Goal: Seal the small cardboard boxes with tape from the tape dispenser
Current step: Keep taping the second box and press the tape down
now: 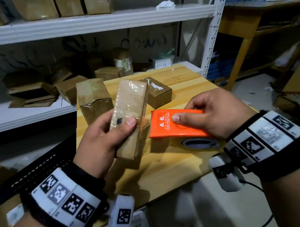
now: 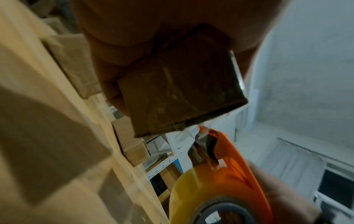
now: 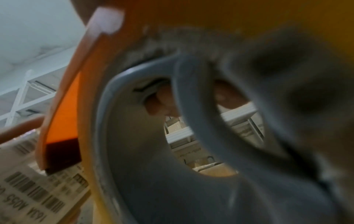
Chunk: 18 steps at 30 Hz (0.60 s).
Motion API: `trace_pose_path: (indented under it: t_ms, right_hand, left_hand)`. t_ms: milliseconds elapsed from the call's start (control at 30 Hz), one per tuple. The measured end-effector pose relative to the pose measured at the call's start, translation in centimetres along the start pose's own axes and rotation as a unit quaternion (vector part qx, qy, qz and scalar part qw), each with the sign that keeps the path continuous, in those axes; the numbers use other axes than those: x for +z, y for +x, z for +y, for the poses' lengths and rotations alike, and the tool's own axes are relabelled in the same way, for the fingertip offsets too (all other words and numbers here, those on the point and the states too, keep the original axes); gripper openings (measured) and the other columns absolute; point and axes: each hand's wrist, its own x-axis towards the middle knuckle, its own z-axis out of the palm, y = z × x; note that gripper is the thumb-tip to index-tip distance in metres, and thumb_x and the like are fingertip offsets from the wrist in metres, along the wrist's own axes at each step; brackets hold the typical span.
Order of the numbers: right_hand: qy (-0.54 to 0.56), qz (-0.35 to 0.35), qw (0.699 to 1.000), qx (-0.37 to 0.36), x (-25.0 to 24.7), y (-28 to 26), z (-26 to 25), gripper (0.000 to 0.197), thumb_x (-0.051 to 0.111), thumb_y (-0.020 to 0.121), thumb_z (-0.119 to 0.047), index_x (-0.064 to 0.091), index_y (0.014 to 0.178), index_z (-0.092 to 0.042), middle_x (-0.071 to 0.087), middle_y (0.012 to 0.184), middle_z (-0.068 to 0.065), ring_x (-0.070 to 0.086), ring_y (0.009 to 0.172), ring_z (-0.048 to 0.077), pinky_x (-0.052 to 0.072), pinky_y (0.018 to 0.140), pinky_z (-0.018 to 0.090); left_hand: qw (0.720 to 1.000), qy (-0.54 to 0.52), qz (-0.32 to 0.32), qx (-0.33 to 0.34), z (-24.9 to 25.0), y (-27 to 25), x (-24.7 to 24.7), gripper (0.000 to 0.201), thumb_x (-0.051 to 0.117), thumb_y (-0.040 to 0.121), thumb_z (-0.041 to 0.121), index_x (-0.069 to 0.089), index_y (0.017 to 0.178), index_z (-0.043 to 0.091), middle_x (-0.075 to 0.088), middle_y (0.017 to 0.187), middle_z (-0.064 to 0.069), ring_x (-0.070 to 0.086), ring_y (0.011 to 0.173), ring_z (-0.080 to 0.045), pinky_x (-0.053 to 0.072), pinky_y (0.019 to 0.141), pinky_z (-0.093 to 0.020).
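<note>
Head view: the left hand (image 1: 101, 139) grips a small cardboard box (image 1: 131, 114) above the bench (image 1: 188, 86), thumb across its taped face, fingers behind. Just right of that box, the right hand (image 1: 214, 113) clasps the orange tape dispenser (image 1: 174, 125), thumb pressed on top, its cutter end almost touching the box's side. Behind the held box, two more boxes (image 1: 94, 99) sit on the bench.

Left wrist view: the box (image 2: 180, 91) fills the palm's grasp, one square end facing out; the dispenser (image 2: 226, 174) with its yellowish roll sits just below the box's lower corner.

Right wrist view: the dispenser's grey hub (image 3: 182, 136) crowds the blurred frame, orange shell (image 3: 65, 115) at left; fingers barely show through the hub.
</note>
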Motion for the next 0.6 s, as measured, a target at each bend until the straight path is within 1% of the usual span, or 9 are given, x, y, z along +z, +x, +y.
trace_pose_path:
  t_ms: [33, 67, 133, 200, 233, 333, 400, 500, 600]
  right_hand:
    - [-0.007, 0.002, 1.0, 0.01, 0.1, 0.0, -0.2, 0.044, 0.081, 0.067, -0.07, 0.078, 0.075, -0.027, 0.074, 0.066, -0.009, 0.069, 0.064, 0.009, 0.05, 0.059, 0.028]
    - [-0.024, 0.004, 0.999, 0.023, 0.2, 0.1, -0.3, 0.044, 0.081, 0.07, -0.07, 0.078, 0.075, -0.026, 0.074, 0.067, -0.008, 0.069, 0.066, 0.01, 0.05, 0.061, 0.028]
    - [-0.126, 0.016, 0.991, 0.042, 0.6, 0.5, -0.1, 0.044, 0.078, 0.076, -0.069, 0.076, 0.079, -0.026, 0.073, 0.077, -0.007, 0.067, 0.076, 0.014, 0.048, 0.065, 0.031]
    - [-0.211, 0.046, 0.974, 0.07, 0.4, 0.8, 0.6, 0.041, 0.074, 0.081, -0.069, 0.075, 0.085, -0.028, 0.07, 0.085, -0.007, 0.062, 0.083, 0.018, 0.045, 0.069, 0.032]
    - [-0.203, 0.063, 0.974, 0.079, 0.1, 0.9, 1.0, 0.041, 0.073, 0.081, -0.069, 0.075, 0.087, -0.028, 0.068, 0.084, -0.008, 0.062, 0.085, 0.019, 0.044, 0.07, 0.032]
    - [-0.154, 0.146, 0.976, 0.057, -0.7, 0.9, 1.3, 0.044, 0.071, 0.083, -0.07, 0.075, 0.093, -0.028, 0.066, 0.084, -0.007, 0.06, 0.084, 0.019, 0.04, 0.069, 0.031]
    - [-0.158, 0.181, 0.97, 0.041, -0.3, 1.0, 1.1, 0.046, 0.067, 0.085, -0.071, 0.076, 0.1, -0.028, 0.065, 0.086, -0.006, 0.056, 0.082, 0.018, 0.039, 0.07, 0.031]
    - [-0.205, 0.165, 0.963, 0.051, 1.2, 1.3, 0.8, 0.05, 0.06, 0.089, -0.071, 0.074, 0.111, -0.028, 0.074, 0.097, -0.001, 0.057, 0.083, 0.022, 0.04, 0.07, 0.032]
    - [-0.253, 0.116, 0.958, 0.067, 2.3, 1.4, 0.6, 0.052, 0.054, 0.096, -0.068, 0.067, 0.126, -0.027, 0.074, 0.111, 0.005, 0.066, 0.099, 0.029, 0.04, 0.072, 0.033]
  left_hand:
    - [1.0, 0.021, -0.003, 0.022, 0.1, -0.2, 0.2, 0.061, 0.081, 0.071, 0.037, 0.068, 0.127, 0.017, 0.077, 0.111, -0.011, 0.076, 0.098, -0.03, 0.061, 0.072, -0.035]
    - [0.999, 0.031, -0.007, 0.037, 0.3, -0.5, 0.3, 0.061, 0.082, 0.071, 0.039, 0.068, 0.127, 0.02, 0.077, 0.113, -0.008, 0.075, 0.1, -0.028, 0.061, 0.074, -0.036]
    - [0.997, 0.037, -0.013, 0.073, 1.0, -1.1, 0.4, 0.053, 0.077, 0.071, 0.047, 0.071, 0.121, 0.029, 0.076, 0.113, -0.004, 0.074, 0.102, -0.027, 0.06, 0.079, -0.042]
    - [0.992, 0.044, -0.028, 0.114, 2.1, -1.3, 0.3, 0.04, 0.071, 0.074, 0.05, 0.073, 0.112, 0.038, 0.076, 0.113, 0.001, 0.074, 0.102, -0.02, 0.061, 0.077, -0.037]
    - [0.992, 0.041, -0.035, 0.117, 2.5, -1.4, 0.3, 0.038, 0.069, 0.075, 0.05, 0.074, 0.111, 0.039, 0.076, 0.113, 0.001, 0.074, 0.102, -0.02, 0.062, 0.077, -0.036]
    - [0.996, 0.005, -0.024, 0.085, 2.1, -1.0, -0.3, 0.048, 0.075, 0.073, 0.05, 0.074, 0.115, 0.029, 0.075, 0.116, -0.009, 0.072, 0.107, -0.031, 0.058, 0.085, -0.048]
    - [0.998, -0.011, -0.018, 0.053, 1.3, -0.7, -0.2, 0.061, 0.083, 0.068, 0.055, 0.073, 0.119, 0.023, 0.075, 0.117, -0.012, 0.072, 0.107, -0.035, 0.057, 0.084, -0.048]
    - [0.998, -0.055, -0.006, 0.009, 0.4, -0.3, 0.1, 0.064, 0.08, 0.068, 0.049, 0.071, 0.122, 0.016, 0.074, 0.117, -0.018, 0.07, 0.109, -0.043, 0.055, 0.094, -0.057]
    - [0.997, -0.07, -0.008, -0.029, -0.2, -0.3, 0.4, 0.063, 0.077, 0.068, 0.05, 0.072, 0.122, 0.018, 0.074, 0.117, -0.018, 0.069, 0.11, -0.044, 0.049, 0.1, -0.067]
